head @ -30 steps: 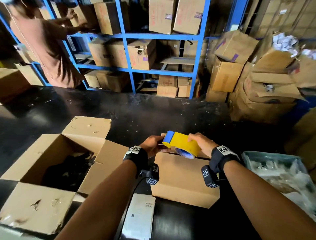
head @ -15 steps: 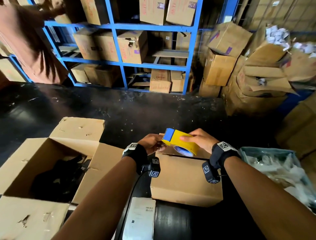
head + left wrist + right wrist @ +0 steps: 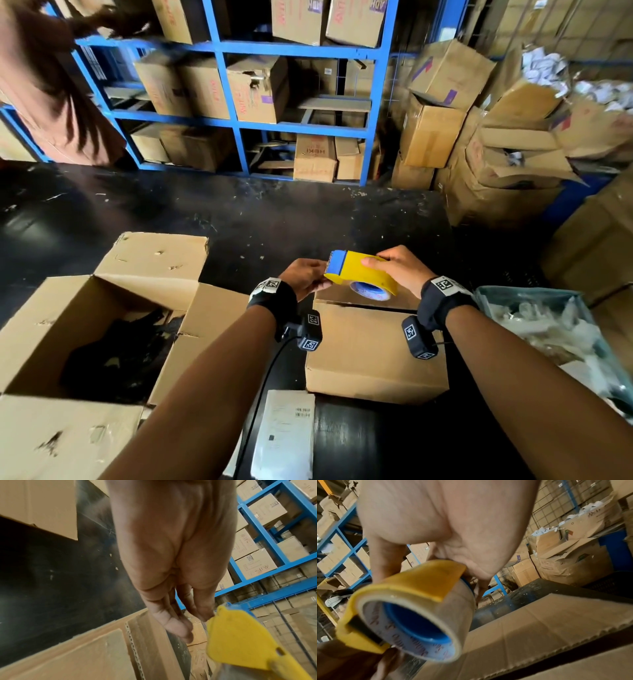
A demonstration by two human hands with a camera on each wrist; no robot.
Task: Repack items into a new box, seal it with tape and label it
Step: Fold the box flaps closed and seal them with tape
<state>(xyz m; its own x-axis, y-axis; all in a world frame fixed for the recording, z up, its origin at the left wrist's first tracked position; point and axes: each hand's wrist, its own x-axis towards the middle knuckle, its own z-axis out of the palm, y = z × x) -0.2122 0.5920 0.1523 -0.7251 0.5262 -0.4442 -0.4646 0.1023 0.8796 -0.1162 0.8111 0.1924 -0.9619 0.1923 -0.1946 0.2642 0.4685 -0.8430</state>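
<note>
A yellow tape dispenser with a blue cutter end and a roll of clear tape is held just above the small brown box, whose top flaps lie folded down. My right hand grips the dispenser's yellow cover from above. My left hand reaches in from the left, and its fingertips pinch the dispenser's cutter end. Whether they hold loose tape is hidden. A white printed label sheet lies on the black table in front of the box.
A large open carton with dark items inside stands at the left. A bin of clear plastic bags is at the right. Beyond the black table are blue shelves of cartons, stacked boxes at the right, and a person at the far left.
Both hands have stayed on the dispenser over the small box, lifting and tilting it slightly. My view has shifted, and the person at the back has moved further left.
</note>
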